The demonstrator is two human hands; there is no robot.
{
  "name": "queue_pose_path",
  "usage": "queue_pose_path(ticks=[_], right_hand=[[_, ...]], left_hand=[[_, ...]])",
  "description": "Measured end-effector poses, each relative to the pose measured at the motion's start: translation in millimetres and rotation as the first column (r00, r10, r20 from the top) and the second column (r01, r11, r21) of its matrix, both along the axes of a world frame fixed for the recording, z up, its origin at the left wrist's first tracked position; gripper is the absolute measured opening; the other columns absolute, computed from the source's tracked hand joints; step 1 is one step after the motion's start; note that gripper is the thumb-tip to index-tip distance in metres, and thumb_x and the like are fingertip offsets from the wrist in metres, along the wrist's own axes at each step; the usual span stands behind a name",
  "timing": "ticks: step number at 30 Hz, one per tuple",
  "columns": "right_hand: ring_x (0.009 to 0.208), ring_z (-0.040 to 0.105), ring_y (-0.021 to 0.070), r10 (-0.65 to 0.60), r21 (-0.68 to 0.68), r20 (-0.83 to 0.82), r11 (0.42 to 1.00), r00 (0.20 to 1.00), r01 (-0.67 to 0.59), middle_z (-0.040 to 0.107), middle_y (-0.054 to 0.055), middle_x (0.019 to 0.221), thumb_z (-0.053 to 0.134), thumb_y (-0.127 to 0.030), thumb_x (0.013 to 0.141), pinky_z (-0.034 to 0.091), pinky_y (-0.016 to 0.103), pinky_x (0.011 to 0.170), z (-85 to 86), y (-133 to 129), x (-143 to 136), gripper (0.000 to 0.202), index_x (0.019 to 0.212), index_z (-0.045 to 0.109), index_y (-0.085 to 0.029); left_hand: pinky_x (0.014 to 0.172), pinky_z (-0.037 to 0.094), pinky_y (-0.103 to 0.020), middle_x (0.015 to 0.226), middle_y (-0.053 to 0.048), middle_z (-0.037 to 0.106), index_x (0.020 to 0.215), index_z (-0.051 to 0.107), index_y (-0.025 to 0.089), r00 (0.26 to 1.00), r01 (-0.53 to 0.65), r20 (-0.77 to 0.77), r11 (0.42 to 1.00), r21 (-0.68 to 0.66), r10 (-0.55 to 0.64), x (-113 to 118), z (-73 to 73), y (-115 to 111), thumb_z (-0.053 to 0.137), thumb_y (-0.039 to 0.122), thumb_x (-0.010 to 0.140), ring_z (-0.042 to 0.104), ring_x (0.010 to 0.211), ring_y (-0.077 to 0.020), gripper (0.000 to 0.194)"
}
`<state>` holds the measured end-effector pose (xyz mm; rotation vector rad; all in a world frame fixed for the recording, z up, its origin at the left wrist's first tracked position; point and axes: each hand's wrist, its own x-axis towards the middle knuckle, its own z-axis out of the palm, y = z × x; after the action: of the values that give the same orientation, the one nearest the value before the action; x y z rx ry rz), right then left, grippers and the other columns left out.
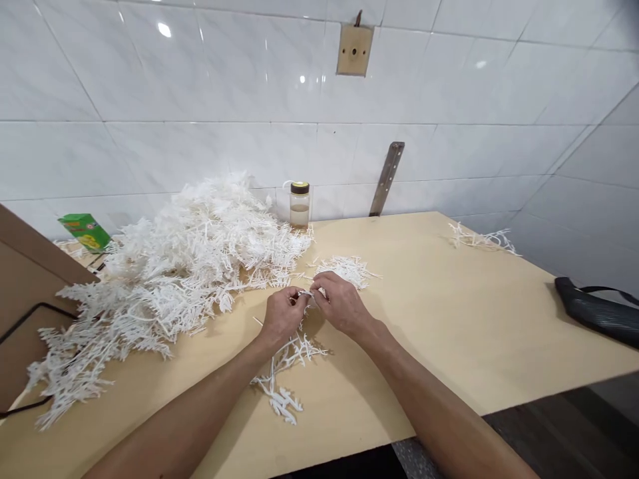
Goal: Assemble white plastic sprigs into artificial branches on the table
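Observation:
My left hand and my right hand are close together above the table, both pinching a thin white branched sprig between their fingertips. Below the hands, a longer white branched stem stretches toward the front edge; whether it joins the held piece I cannot tell. Just behind my right hand lies a small pile of short white pieces. To the left spreads a large heap of white branching sprigs.
A bottle with a dark lid stands behind the heap, by the tiled wall. At the left are a green box and brown cardboard. White strands lie back right; a black object rests at the table's right edge.

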<state>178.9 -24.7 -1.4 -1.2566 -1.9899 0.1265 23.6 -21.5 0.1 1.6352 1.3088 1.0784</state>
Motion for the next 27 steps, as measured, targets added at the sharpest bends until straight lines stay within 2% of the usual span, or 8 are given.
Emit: queue_pose_path(ticks=[3, 7, 11, 15, 19, 24, 27], right_hand=[[0.082, 0.062, 0.0161, -0.024, 0.031, 0.052, 0.999, 0.998, 0.023, 0.066, 0.007, 0.098, 0.05, -0.015, 0.089, 0.045, 0.027, 0.071, -5.7, 1.8, -3.5, 0.013, 0.085, 0.062, -0.02], [0.074, 0.061, 0.0187, -0.155, 0.031, 0.074, 0.988, 0.985, 0.153, 0.067, 0.007, 0.083, 0.046, -0.015, 0.088, 0.044, 0.029, 0.068, -13.5, 9.5, -1.3, 0.016, 0.081, 0.06, -0.019], [0.061, 0.06, 0.0171, -0.285, -0.037, -0.095, 0.959, 0.954, 0.282, 0.068, 0.003, 0.074, 0.047, -0.023, 0.088, 0.044, 0.03, 0.067, -12.4, 14.1, 14.7, 0.014, 0.083, 0.06, -0.021], [0.052, 0.058, 0.0153, -0.342, -0.135, -0.227, 0.938, 0.912, 0.318, 0.067, 0.0, 0.068, 0.053, -0.033, 0.085, 0.043, 0.028, 0.059, -5.3, 12.3, 23.0, 0.015, 0.08, 0.06, -0.021], [0.052, 0.058, 0.0147, -0.296, -0.19, -0.218, 0.948, 0.93, 0.257, 0.069, 0.001, 0.071, 0.058, -0.037, 0.083, 0.045, 0.029, 0.06, 1.4, 8.3, 17.3, 0.018, 0.079, 0.065, -0.021], [0.076, 0.066, 0.0173, -0.078, -0.219, -0.192, 0.975, 0.978, 0.035, 0.074, 0.002, 0.088, 0.059, -0.035, 0.083, 0.05, 0.029, 0.069, 5.7, 3.4, 10.8, 0.017, 0.082, 0.073, -0.025], [0.078, 0.065, 0.0163, -0.011, -0.228, -0.146, 0.973, 0.989, -0.022, 0.073, 0.002, 0.091, 0.06, -0.03, 0.083, 0.049, 0.028, 0.069, 5.8, 1.9, 9.7, 0.016, 0.08, 0.075, -0.026]], left_hand=[[0.052, 0.031, -0.023, 0.052, 0.003, 0.049, 0.056, 0.057, 0.017, 1.0, -0.009, -0.011, 1.0, 0.024, 0.009, 0.8, -1.1, -0.6, 0.056, 0.029, 0.076, 0.042, 0.051, -0.0104, 0.023], [0.052, 0.03, -0.024, 0.051, 0.003, 0.05, 0.058, 0.059, 0.016, 0.999, -0.016, -0.028, 1.0, 0.008, 0.016, 0.6, -4.4, -1.5, 0.056, 0.027, 0.075, 0.044, 0.051, -0.0108, 0.02], [0.053, 0.032, -0.024, 0.054, 0.002, 0.055, 0.063, 0.065, 0.015, 1.0, 0.011, 0.023, 1.0, -0.004, -0.011, 1.0, -7.5, -3.0, 0.057, 0.03, 0.076, 0.046, 0.052, -0.0112, 0.021], [0.054, 0.036, -0.024, 0.053, 0.001, 0.056, 0.07, 0.07, 0.016, 0.998, 0.001, 0.056, 1.0, 0.016, -0.002, 1.9, -8.2, -3.8, 0.057, 0.031, 0.078, 0.049, 0.052, -0.0123, 0.021], [0.054, 0.036, -0.024, 0.056, 0.0, 0.058, 0.071, 0.071, 0.015, 1.0, -0.006, 0.007, 0.999, 0.048, 0.006, 1.8, -8.7, -3.3, 0.057, 0.029, 0.078, 0.049, 0.053, -0.0125, 0.021], [0.052, 0.032, -0.024, 0.054, 0.0, 0.056, 0.058, 0.067, 0.016, 0.998, 0.025, -0.057, 0.995, 0.097, -0.019, 1.1, -10.9, -2.1, 0.056, 0.034, 0.08, 0.044, 0.053, -0.012, 0.03], [0.052, 0.03, -0.023, 0.054, -0.001, 0.055, 0.059, 0.067, 0.015, 0.997, 0.029, -0.074, 0.996, 0.088, -0.022, 1.0, -11.6, -1.6, 0.057, 0.037, 0.08, 0.044, 0.054, -0.0122, 0.032]])
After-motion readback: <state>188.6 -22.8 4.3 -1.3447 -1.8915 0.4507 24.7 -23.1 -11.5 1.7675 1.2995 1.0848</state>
